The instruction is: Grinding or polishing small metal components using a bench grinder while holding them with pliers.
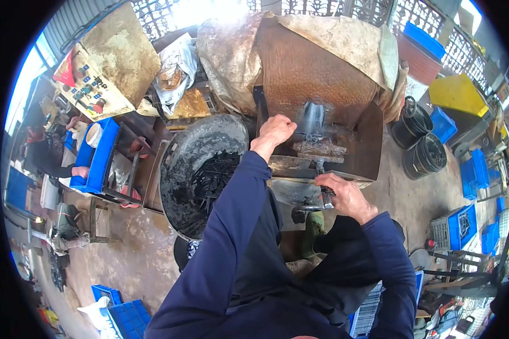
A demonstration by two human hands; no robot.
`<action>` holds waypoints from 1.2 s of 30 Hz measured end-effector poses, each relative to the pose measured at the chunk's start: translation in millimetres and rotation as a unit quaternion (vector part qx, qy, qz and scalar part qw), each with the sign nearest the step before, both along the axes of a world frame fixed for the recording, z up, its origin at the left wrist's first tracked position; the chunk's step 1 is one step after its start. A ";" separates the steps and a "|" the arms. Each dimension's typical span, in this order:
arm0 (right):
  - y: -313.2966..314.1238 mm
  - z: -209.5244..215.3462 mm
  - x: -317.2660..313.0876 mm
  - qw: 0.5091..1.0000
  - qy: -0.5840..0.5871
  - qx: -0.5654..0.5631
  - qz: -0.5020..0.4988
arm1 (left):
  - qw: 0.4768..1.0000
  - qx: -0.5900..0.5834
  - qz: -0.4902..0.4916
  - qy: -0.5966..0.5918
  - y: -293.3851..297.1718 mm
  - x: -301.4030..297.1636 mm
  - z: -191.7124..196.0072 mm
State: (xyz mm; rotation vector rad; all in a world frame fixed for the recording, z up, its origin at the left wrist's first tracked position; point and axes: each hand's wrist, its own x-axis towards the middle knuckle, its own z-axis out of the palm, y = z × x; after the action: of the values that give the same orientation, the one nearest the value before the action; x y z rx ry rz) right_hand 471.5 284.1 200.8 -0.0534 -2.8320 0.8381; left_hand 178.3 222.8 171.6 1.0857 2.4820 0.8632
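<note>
My left hand (276, 131) is held over the left side of an open metal machine housing (373, 148), its fingers curled together. Whatever they pinch, if anything, is too small to make out. Just right of those fingertips, a pale spray (313, 116) shows against a brown hanging cover (316, 62). Below the spray lies a wet, crusted metal fixture (320, 149). My right hand (348, 196) wraps round a short metal handle (327, 199) at the housing's front. Left of my left forearm, a large black basin (172, 169) contains many dark, thin strips (212, 178).
A control panel (87, 93) with knobs stands at the far left, near a blue crate (99, 152). Another person's hand (80, 172) rests by that crate. Black buckets (425, 155) stand right of the machine. More blue crates (464, 223) are at the right.
</note>
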 end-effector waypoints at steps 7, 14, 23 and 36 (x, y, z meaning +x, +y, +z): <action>11.2 7.6 -25.9 0.981 0.125 -0.119 -0.087 | 0.996 0.074 0.039 0.025 12.1 1.8 3.3; 44.1 24.8 -82.5 0.927 0.149 -0.258 -0.230 | 0.960 0.274 0.045 0.044 19.9 12.1 18.4; 94.5 25.1 -166.3 0.867 0.219 -0.295 -0.336 | 0.951 0.306 0.034 0.020 12.1 21.0 25.1; 150.1 6.1 -214.2 0.884 0.250 -0.185 -0.349 | 0.948 0.314 0.046 0.015 22.4 25.1 30.7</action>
State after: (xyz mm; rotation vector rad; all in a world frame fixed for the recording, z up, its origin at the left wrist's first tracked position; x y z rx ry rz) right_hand 257.4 434.1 207.0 -0.7436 -1.9126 0.9993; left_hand 203.5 245.2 202.3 1.1651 2.3437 1.7531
